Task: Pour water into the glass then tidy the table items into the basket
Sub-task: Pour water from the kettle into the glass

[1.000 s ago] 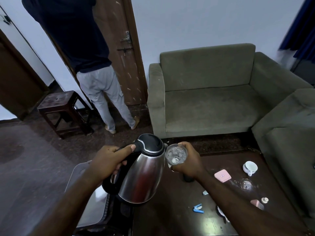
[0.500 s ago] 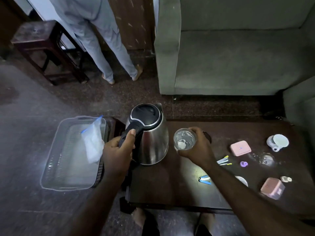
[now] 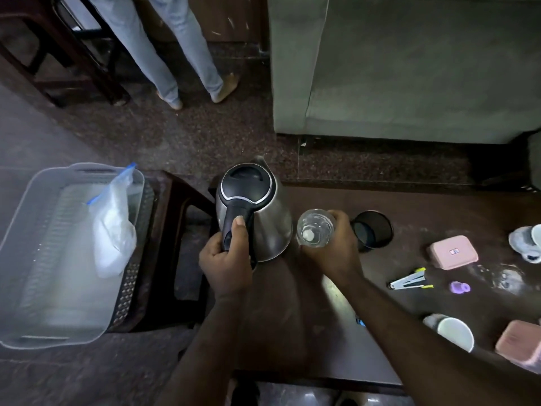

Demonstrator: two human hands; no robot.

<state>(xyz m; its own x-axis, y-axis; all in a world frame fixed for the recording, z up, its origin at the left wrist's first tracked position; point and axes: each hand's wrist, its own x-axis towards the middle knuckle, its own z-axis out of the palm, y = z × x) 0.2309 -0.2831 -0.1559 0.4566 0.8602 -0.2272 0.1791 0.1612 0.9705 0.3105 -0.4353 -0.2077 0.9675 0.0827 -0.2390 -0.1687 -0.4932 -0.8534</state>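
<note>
— What are the hands doing?

— The left hand (image 3: 227, 263) is wrapped around the black handle of the kettle (image 3: 257, 212), thumb on top. The right hand (image 3: 333, 247) is curled round the glass (image 3: 314, 228), gripping its side.

— How does the glass look?

— Clear, upright, seen from above, with something pale showing at its bottom. It sits just beside the kettle, at the near-left part of the dark counter (image 3: 292, 317). I can't tell whether it rests on the surface or is held a little above it.

— And the kettle?

— Shiny steel body, black lid, spout pointing away from the person, standing upright.

— What else is around?

— Right behind the hand with the glass is a black mesh cup (image 3: 373, 231). Further right lie a pink box (image 3: 452, 252), a small clip (image 3: 408, 282), a purple bit (image 3: 459, 287), a white cup (image 3: 455, 332) and another pink box (image 3: 519, 344) at the edge. To the left, off the counter, the clear basket (image 3: 26, 230) sits on a stool with a plastic bag (image 3: 112, 227) in it. A green sofa (image 3: 409, 68) stands beyond, and someone's legs (image 3: 164, 48) are near a door.
</note>
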